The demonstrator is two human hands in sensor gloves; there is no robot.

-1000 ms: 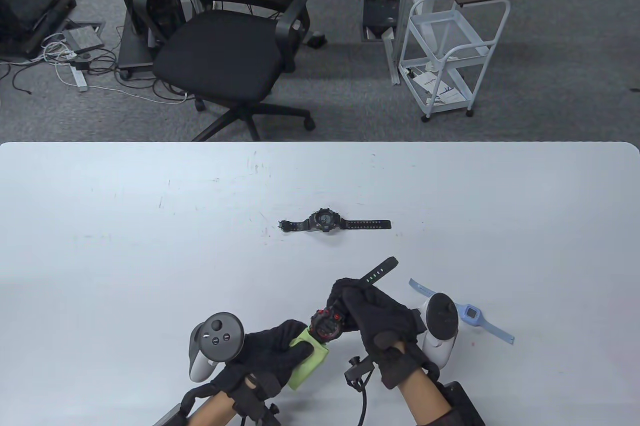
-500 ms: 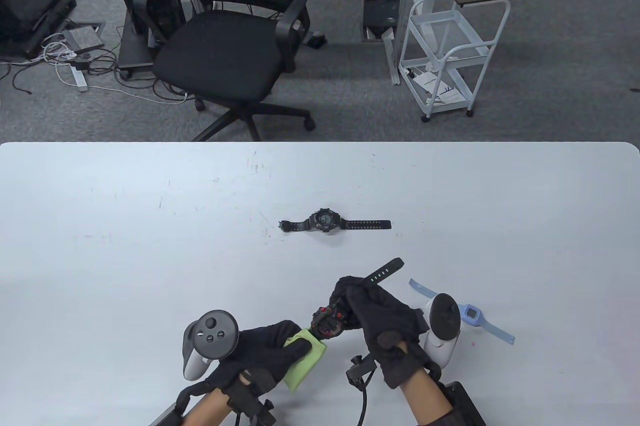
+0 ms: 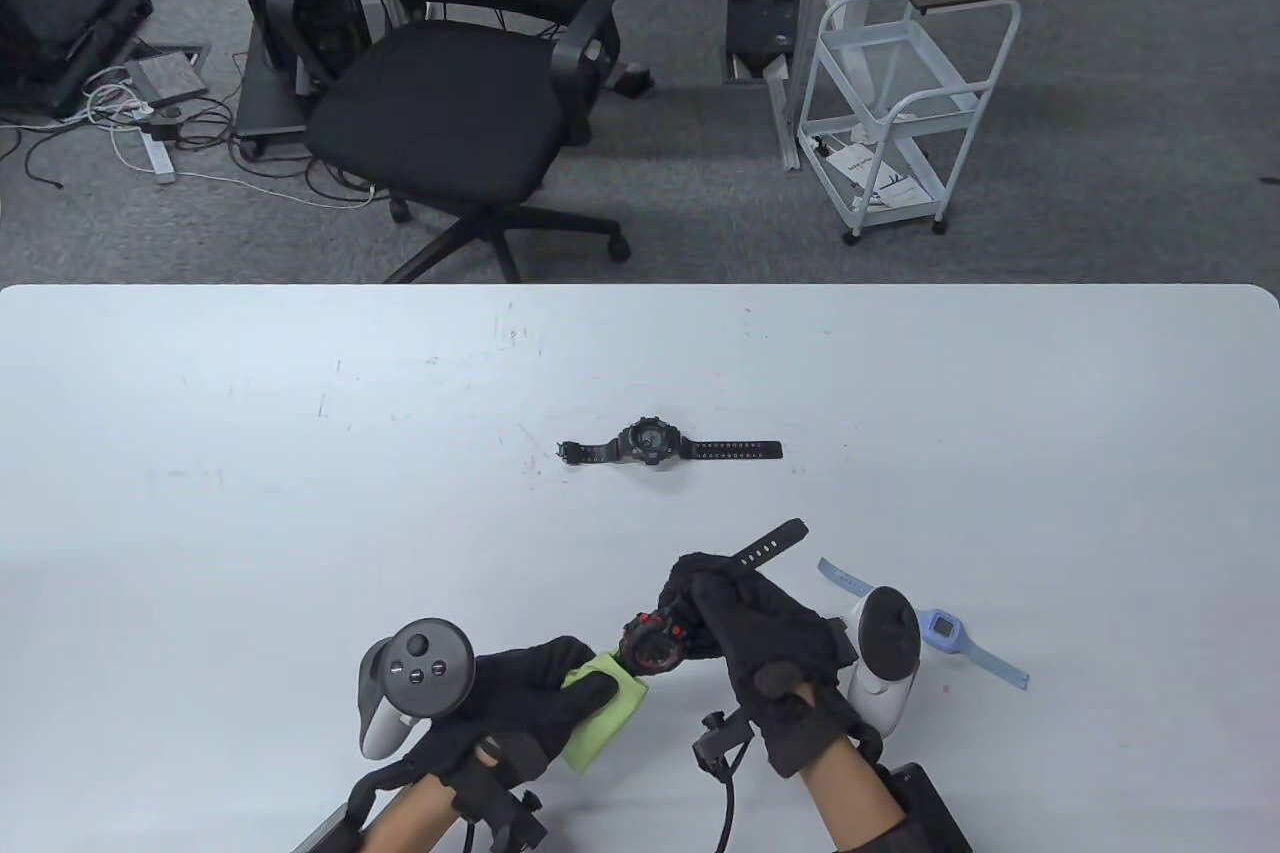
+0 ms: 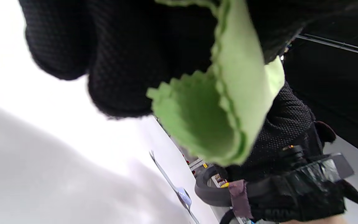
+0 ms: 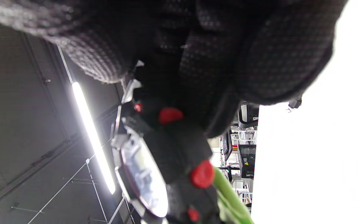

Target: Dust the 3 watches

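Note:
My right hand (image 3: 715, 608) grips the strap of a black watch with red buttons (image 3: 655, 645), held above the table's near edge; its strap end (image 3: 772, 541) sticks out past my fingers. The right wrist view shows that watch (image 5: 163, 161) close up under my curled fingers (image 5: 216, 62). My left hand (image 3: 545, 693) holds a folded green cloth (image 3: 603, 708) against the lower side of the watch case. The left wrist view shows the green cloth (image 4: 222, 109) pinched in my gloved fingers (image 4: 120, 56). A black watch (image 3: 650, 443) lies flat mid-table. A light blue watch (image 3: 945, 635) lies behind my right hand's tracker.
The white table (image 3: 250, 493) spans the view. Beyond its far edge stand a black office chair (image 3: 460, 93) and a white cart (image 3: 900, 93) on the grey carpet.
My left hand with the green cloth has slid slightly left and toward me along the watch. My right hand and the watch have barely moved.

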